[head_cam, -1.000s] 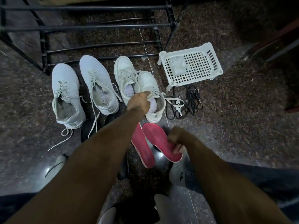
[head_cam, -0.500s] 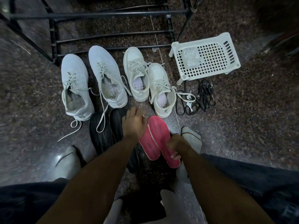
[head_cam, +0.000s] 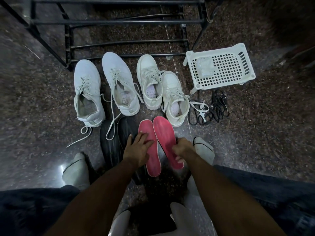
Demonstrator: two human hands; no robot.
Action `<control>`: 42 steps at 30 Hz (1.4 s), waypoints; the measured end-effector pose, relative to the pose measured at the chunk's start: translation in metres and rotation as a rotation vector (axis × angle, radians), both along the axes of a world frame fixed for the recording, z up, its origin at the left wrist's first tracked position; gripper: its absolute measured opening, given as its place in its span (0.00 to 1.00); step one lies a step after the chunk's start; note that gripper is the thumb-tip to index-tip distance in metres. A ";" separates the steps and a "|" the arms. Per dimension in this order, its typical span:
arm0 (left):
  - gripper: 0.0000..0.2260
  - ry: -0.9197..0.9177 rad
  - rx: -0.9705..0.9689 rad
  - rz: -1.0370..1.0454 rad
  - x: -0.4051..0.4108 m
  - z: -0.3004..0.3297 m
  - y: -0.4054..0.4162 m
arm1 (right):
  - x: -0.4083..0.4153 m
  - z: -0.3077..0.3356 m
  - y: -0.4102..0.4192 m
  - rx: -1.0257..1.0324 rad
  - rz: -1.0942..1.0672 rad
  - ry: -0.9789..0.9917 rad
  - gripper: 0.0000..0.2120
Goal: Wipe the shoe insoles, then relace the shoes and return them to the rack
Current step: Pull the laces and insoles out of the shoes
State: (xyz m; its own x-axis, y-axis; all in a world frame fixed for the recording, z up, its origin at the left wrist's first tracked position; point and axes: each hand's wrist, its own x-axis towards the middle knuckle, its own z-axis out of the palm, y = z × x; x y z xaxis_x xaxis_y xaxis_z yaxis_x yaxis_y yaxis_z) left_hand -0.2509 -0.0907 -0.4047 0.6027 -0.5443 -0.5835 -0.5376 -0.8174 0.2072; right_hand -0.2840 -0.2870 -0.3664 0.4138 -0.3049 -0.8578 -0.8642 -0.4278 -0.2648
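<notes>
Two pink insoles lie side by side on the dark floor in front of me. My left hand [head_cam: 137, 149] rests with spread fingers on the left insole [head_cam: 152, 157]. My right hand [head_cam: 183, 149] grips the right insole [head_cam: 164, 132] near its heel end. Beyond them stand two pairs of white sneakers: a larger pair [head_cam: 88, 92] [head_cam: 121, 86] with loose laces at left, a smaller pair [head_cam: 150, 79] [head_cam: 175, 99] at right. The black metal shoe rack [head_cam: 119, 23] stands behind the shoes.
A white perforated plastic basket [head_cam: 219, 68] sits at the right, with a folded cloth inside. Black laces and a key ring [head_cam: 214, 108] lie in front of it. A pair of black shoes [head_cam: 112, 140] lies under my left arm. My socked feet [head_cam: 76, 169] flank the insoles.
My left hand drew back from the smaller right sneaker and came down onto the left pink insole. My right hand kept its hold on the right insole.
</notes>
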 end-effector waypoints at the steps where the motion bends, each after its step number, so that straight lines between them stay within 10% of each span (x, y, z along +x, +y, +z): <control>1: 0.29 0.017 0.006 0.010 0.003 0.002 -0.002 | 0.000 0.001 0.003 -0.014 0.022 -0.010 0.12; 10: 0.23 -0.369 -0.380 0.151 0.055 0.025 -0.020 | 0.010 0.011 0.005 -0.715 0.431 -0.693 0.24; 17: 0.28 -0.185 -0.176 0.063 0.127 0.052 -0.057 | 0.077 0.009 -0.027 -0.550 0.657 -0.575 0.08; 28: 0.27 -0.157 -0.255 0.077 0.138 0.039 -0.061 | 0.152 0.027 -0.051 -0.599 0.702 -0.493 0.13; 33: 0.21 -0.441 -0.431 0.276 0.098 0.030 -0.043 | 0.090 0.009 -0.021 -0.689 0.502 -0.764 0.12; 42: 0.20 -0.181 -0.078 0.205 0.020 -0.005 -0.005 | -0.008 -0.022 0.014 -0.303 0.548 -0.203 0.35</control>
